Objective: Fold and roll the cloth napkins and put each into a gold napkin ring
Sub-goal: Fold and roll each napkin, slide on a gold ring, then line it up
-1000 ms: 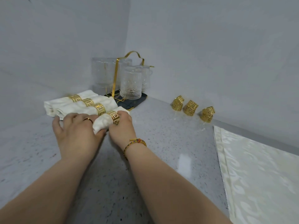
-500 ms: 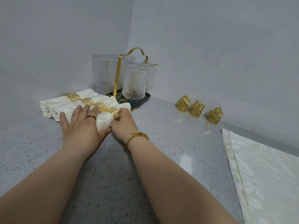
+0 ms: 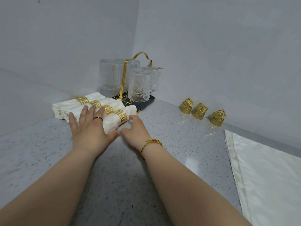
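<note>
The nearest rolled napkin [image 3: 117, 120] is lying at the front of a row of four, its gold napkin ring [image 3: 121, 116] sitting around its middle, at the far left of the table [image 3: 114, 185] near the wall corner. The left hand [image 3: 91, 128] is resting flat and spread across the near ends of the rolls, fingers uncurled and pressing rather than gripping, a dark ring on one finger. The right hand [image 3: 136, 129] is lying loosely beside the roll's near right end, fingertips touching the cloth by the ring but closing on nothing. A second ago both hands were cupped tightly over this roll; now they are flattening and easing back, and the roll is showing more fully — which suggests it is being nudged square against its neighbours and let go, the fourth napkin being as good as finished.

Behind the row the other three ringed napkins [image 3: 78, 106] are lying side by side, touching. Just beyond them a gold-handled rack of patterned glasses [image 3: 138, 85] is standing in the corner on a dark tray. Further right, along the far wall, three empty gold napkin rings [image 3: 200, 110] are waiting, well apart from the rolls. At the near right an unfolded cream napkin [image 3: 268, 176] is lying flat — probably the next one to fold and roll.
</note>
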